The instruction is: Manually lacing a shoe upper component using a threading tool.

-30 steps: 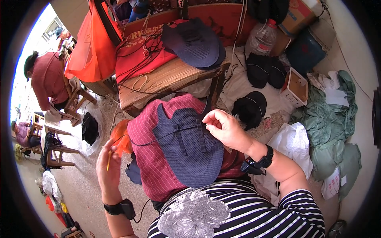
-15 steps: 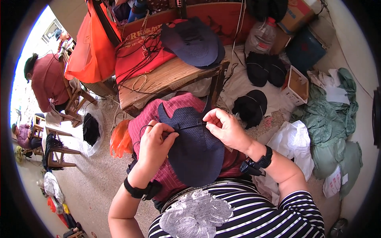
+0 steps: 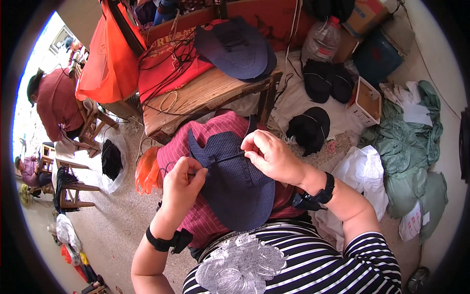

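Note:
A navy knitted piece [image 3: 240, 196], shaped like a flat shoe upper, lies across my lap on maroon striped cloth [image 3: 183, 147]. Over its upper part runs a thin dark cord [image 3: 230, 157], stretched toward both hands. My right hand [image 3: 271, 157] pinches the cord's right end with thumb and forefinger, just above the knit. At the left edge of the piece, my left hand [image 3: 183, 183] is closed in a pinch. A small thin yellowish bit shows between its fingers, too small to name, and a dark loop of cord stands out beside it.
Ahead is a wooden bench [image 3: 196, 108] with a stack of similar navy pieces [image 3: 237, 49], a red bag and tangled cords. Black bundles [image 3: 308, 130], a white box [image 3: 366, 103] and green sacks [image 3: 406, 152] lie at right. Another person [image 3: 58, 100] sits at far left.
My left hand has moved a little left and down, away from the middle of the knit. My right hand has shifted slightly left; more cord now shows between the hands.

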Available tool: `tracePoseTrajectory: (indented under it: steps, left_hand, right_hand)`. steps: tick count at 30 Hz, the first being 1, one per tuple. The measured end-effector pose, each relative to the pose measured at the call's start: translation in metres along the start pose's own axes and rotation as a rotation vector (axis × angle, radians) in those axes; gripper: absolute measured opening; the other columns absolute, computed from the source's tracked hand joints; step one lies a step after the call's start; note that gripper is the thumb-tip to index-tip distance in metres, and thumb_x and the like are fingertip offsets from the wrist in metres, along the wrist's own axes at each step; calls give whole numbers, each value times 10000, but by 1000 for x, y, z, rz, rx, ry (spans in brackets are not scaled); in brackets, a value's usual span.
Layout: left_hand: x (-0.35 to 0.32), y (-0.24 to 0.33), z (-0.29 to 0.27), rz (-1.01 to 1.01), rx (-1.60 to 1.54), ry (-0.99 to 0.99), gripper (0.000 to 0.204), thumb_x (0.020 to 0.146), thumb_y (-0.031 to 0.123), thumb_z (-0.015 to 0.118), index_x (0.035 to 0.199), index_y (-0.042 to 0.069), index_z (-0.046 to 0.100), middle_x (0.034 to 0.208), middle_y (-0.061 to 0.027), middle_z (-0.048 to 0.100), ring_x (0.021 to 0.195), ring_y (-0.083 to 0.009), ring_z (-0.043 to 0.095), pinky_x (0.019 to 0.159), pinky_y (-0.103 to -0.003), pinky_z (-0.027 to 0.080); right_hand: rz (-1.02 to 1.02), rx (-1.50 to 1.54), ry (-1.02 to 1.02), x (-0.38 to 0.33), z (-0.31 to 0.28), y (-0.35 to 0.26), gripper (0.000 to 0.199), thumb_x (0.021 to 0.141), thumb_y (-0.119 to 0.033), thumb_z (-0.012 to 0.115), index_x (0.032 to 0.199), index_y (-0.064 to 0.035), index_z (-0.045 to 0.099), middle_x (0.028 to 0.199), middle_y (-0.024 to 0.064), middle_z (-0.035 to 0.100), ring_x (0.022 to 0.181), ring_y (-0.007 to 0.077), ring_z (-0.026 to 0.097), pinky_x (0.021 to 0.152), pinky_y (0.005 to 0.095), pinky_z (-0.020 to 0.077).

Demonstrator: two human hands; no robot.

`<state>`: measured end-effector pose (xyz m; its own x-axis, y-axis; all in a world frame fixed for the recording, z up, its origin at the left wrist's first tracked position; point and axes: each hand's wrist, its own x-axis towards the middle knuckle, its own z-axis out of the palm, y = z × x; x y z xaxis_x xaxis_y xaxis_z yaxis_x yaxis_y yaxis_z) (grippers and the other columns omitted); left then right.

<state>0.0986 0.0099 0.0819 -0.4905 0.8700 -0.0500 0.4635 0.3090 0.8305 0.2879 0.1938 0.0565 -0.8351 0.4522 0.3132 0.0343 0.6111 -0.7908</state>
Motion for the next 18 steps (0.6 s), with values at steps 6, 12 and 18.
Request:
tracePoseTrajectory:
  steps: [6, 12, 18]
  left_hand:
    - [-7, 11, -14, -412, -968, -259, 238, 986, 102, 670, 1207, 21, 636, 906, 3, 633, 786, -68, 603, 697, -206, 494]
    - [-7, 4, 2, -224, -934, -183, 204, 979, 5, 631, 1176, -38, 606, 1077, -117, 692, 1016, -209, 713, 893, -313, 604]
    - [1, 3, 25, -113, -752, -42, 85, 970, -39, 619, 1053, -24, 614, 1039, -122, 697, 917, -191, 732, 825, -288, 619]
  right_hand:
    - [334, 484, 24, -15, 2, 17, 180, 956, 31, 567, 1123, -34, 589, 1009, 15, 620, 914, 83, 618, 815, 245, 530]
    - [346, 456, 85, -33, 1, 7, 151, 942, 14, 591, 1089, -20, 596, 973, 39, 654, 860, 113, 641, 784, 268, 542]
    - [304, 275, 18, -34, -4, -9, 150, 945, -3, 634, 1090, -33, 609, 983, 8, 602, 865, 76, 603, 783, 234, 514]
